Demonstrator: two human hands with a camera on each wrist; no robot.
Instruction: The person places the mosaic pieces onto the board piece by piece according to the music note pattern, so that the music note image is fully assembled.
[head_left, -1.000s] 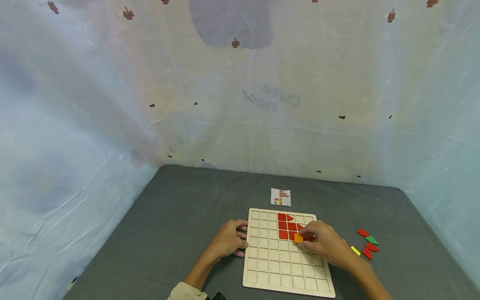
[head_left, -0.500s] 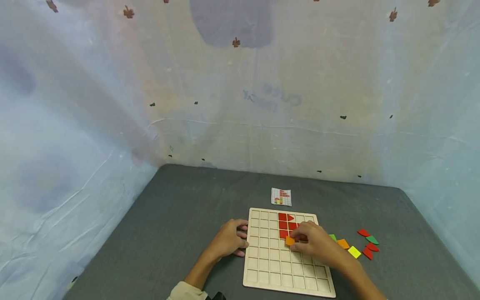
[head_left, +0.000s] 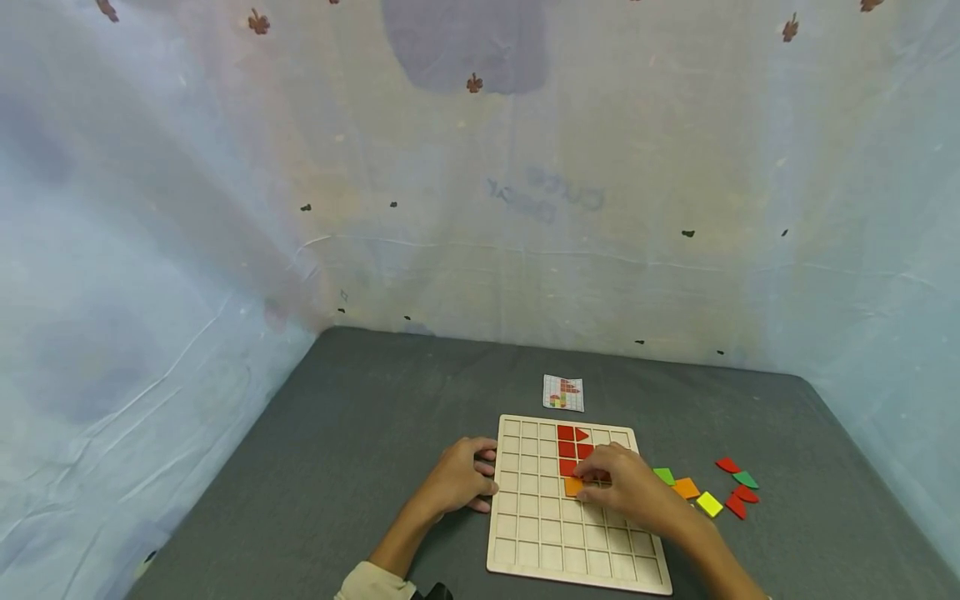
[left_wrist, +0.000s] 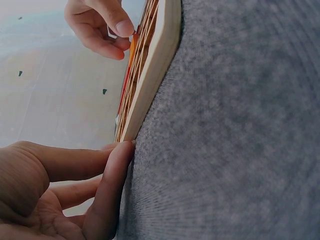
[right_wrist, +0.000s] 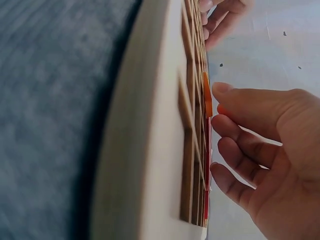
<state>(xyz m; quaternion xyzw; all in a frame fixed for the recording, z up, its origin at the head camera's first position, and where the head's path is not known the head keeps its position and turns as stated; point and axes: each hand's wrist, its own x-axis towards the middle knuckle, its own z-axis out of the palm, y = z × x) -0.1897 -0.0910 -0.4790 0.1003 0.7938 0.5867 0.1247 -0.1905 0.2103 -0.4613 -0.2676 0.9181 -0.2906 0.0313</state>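
A pale wooden grid board [head_left: 551,554] lies flat on the grey table. My left hand [head_left: 457,477] holds its left edge; the left wrist view shows the fingertips of my left hand [left_wrist: 75,185] against the rim. My right hand [head_left: 626,483] has thumb and finger at the right side of a square orange tile [head_left: 572,487], which lies in the cell just below the red tiles [head_left: 567,450]. Side-on in the right wrist view, the orange tile [right_wrist: 207,95] sits slightly proud of the board, close to my right thumb. Some red tiles are hidden under my right hand.
Beyond the board lies a small printed pattern card [head_left: 562,393]. Loose tiles are to the right: light green [head_left: 664,476], orange [head_left: 686,487], yellow [head_left: 709,503], dark green [head_left: 746,479] and several red ones [head_left: 736,506]. Patterned cloth walls [head_left: 480,275] surround the table.
My right hand has moved left and slightly nearer with the orange tile, which now lies in a cell below the red column. Loose tiles by the wrist have come into view. My left hand stays.
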